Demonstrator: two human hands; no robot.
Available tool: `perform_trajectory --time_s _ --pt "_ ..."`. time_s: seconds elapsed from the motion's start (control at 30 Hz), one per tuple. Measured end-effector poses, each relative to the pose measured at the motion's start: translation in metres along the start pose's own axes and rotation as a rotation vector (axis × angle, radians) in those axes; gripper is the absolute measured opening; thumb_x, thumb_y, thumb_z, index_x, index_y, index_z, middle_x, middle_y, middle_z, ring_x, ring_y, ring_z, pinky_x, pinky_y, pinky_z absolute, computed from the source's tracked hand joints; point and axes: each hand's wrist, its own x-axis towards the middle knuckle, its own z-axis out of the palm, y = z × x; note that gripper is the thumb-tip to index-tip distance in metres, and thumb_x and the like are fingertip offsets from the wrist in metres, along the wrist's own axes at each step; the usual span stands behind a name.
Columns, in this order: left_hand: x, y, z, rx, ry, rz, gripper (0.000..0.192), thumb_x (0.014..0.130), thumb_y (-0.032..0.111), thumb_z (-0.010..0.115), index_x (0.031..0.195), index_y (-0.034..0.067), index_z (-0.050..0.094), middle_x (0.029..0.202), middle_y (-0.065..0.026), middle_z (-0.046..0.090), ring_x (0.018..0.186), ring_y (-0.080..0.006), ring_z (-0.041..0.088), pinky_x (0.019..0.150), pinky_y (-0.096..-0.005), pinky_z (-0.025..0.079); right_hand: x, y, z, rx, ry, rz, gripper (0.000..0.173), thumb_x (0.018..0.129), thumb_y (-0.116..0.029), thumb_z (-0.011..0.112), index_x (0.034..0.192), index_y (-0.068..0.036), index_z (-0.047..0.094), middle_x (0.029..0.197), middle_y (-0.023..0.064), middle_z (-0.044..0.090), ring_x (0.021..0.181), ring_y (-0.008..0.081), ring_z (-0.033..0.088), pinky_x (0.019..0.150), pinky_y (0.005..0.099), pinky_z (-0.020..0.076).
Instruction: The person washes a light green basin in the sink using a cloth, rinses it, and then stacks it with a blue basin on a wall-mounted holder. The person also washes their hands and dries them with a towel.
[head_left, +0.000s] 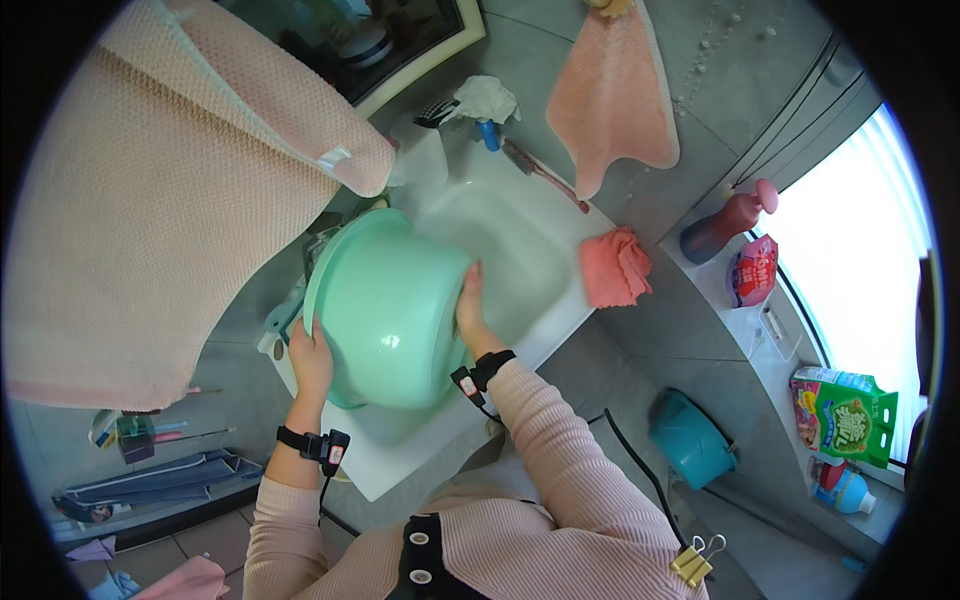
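A large mint-green plastic basin (390, 315) is tipped on its side over the white sink (577, 259), its rim turned to the left. My left hand (310, 352) grips the basin by that rim. Against the base on the other side, my right hand (472, 307) supports it, some fingers hidden behind the plastic. The basin covers the left part of the sink, and the inside of the basin faces away from me.
A pink towel (187, 225) hangs close on the left. Salmon cloth (615, 268) lies over the sink's right corner, and a brush (546, 174) rests on its back edge. Bottles and bags, including a green bag (844, 416), line the windowsill. Below stands a teal bucket (690, 439).
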Motion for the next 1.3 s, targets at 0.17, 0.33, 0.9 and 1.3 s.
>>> perform_trajectory --time_s 0.17,0.33,0.9,1.3 --pt "-0.004 0.006 0.011 -0.065 0.035 0.082 0.029 0.1 0.022 0.047 0.11 -0.003 0.06 0.089 -0.0247 0.065 0.083 -0.0404 0.064 0.075 -0.043 0.049 -0.072 0.053 -0.002 0.602 0.076 0.748 0.075 0.099 -0.06 0.021 0.145 -0.002 0.032 0.149 0.0131 0.038 0.132 0.0291 0.041 0.111 0.0411 0.0314" --pt "-0.009 0.006 0.011 -0.046 -0.014 0.052 0.027 0.098 0.02 0.049 0.11 -0.002 0.059 0.088 -0.0256 0.065 0.083 -0.0415 0.063 0.074 -0.045 0.049 -0.128 -0.013 0.027 0.36 0.114 0.571 0.075 0.099 -0.059 0.026 0.148 -0.002 0.026 0.151 0.0136 0.034 0.135 0.0276 0.035 0.11 0.0394 0.0318" --pt "-0.101 0.073 -0.002 -0.206 0.137 0.271 0.036 0.084 0.033 0.071 0.096 0.003 0.057 0.069 -0.0164 0.063 0.062 -0.0349 0.063 0.055 -0.0426 0.049 -0.103 -0.207 -0.036 -0.483 -0.221 0.503 0.066 0.095 -0.057 0.044 0.135 -0.005 0.043 0.12 0.0149 0.058 0.107 0.0288 0.059 0.09 0.0464 0.0477" --pt "-0.132 0.036 0.003 -0.921 0.203 -0.055 0.039 0.083 0.026 0.075 0.103 -0.001 0.057 0.086 -0.0169 0.068 0.077 -0.029 0.068 0.068 -0.0346 0.052 -0.138 -0.298 0.037 -1.063 -0.399 0.186 0.054 0.094 -0.046 0.053 0.117 0.002 0.056 0.105 0.0101 0.062 0.093 0.0185 0.06 0.08 0.0321 0.0497"
